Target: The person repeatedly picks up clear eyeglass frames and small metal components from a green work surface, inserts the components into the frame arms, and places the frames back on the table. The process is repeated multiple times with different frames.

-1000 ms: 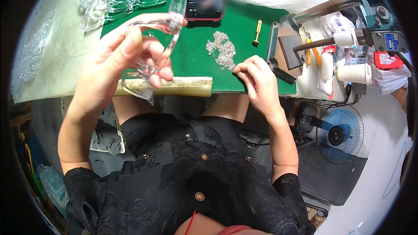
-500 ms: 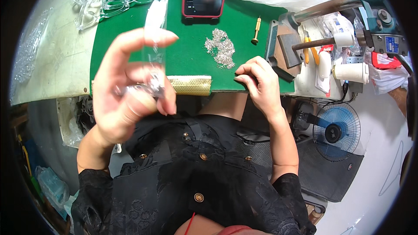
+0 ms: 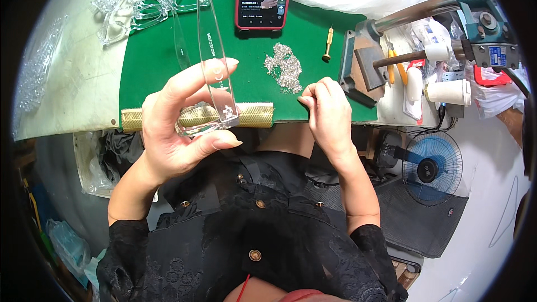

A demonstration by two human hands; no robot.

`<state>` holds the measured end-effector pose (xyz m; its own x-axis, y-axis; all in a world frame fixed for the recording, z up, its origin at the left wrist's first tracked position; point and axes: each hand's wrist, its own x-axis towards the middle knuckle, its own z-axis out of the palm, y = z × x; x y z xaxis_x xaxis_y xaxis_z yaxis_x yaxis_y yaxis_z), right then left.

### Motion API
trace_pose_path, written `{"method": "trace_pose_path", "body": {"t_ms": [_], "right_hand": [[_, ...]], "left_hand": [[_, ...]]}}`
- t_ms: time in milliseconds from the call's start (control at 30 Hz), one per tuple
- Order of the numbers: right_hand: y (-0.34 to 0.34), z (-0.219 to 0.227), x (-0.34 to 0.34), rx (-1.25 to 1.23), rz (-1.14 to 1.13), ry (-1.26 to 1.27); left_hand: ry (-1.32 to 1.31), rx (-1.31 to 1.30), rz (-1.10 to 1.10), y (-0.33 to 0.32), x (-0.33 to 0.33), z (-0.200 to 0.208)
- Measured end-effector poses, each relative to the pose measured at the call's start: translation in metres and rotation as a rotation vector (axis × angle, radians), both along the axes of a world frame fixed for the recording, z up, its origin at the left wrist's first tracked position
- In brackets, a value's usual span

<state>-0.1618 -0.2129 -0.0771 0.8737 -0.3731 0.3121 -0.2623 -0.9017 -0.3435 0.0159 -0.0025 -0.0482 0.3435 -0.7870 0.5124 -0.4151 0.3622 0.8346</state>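
Note:
In my left hand [image 3: 165,131] is a pair of clear plastic glasses [image 3: 228,113], gripped between thumb and fingers at a front corner. Their long clear temples point up and away over the green mat [image 3: 151,56]. My right hand [image 3: 331,116] rests at the mat's front edge, thumb and forefinger pinched together; anything between the fingertips is too small to make out. Just beyond it lies a loose pile of tiny silvery metal pieces [image 3: 285,70], which look like small screws. A brass-coloured screwdriver [image 3: 328,43] lies farther back on the right.
A gold textured roll [image 3: 254,114] lines the front edge. Several clear glasses frames [image 3: 148,6] are heaped at the far left, more clear pieces [image 3: 38,75] at the left rim. A phone [image 3: 261,5] stands at the back; right are a bench press [image 3: 484,22], white cup [image 3: 449,93] and fan [image 3: 429,169].
My left hand has come right and turned the glasses, so a temple and its hinge now show sharply. The right hand has shifted slightly left and nearer. The phone's picture has changed.

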Motion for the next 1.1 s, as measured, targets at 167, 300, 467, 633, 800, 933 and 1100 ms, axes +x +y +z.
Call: {"method": "trace_pose_path", "body": {"t_ms": [167,300,467,633,800,933,1100], "right_hand": [[-0.004,0.001,0.0,-0.01,0.012,0.018],[-0.013,0.006,-0.002,0.154,0.068,-0.034],[-0.017,0.069,0.001,0.418,0.311,-0.349],[0.002,0.095,0.001,0.11,0.411,-0.341],[0.001,0.091,0.002,0.071,0.412,-0.375],[0.003,0.092,0.001,0.116,0.373,-0.392],[0.001,0.088,0.003,0.192,0.399,-0.412]], "left_hand": [[0.188,-0.067,-0.118,-0.009,-0.011,0.007],[0.002,-0.033,-0.164,-0.025,-0.015,0.013],[0.235,0.159,-0.208,-0.052,-0.038,0.024],[0.282,0.174,-0.224,-0.063,-0.05,0.026],[0.183,0.118,-0.169,-0.065,-0.051,0.019],[0.154,0.125,-0.153,-0.064,-0.05,0.02],[0.149,0.126,-0.152,-0.064,-0.049,0.02]]}}
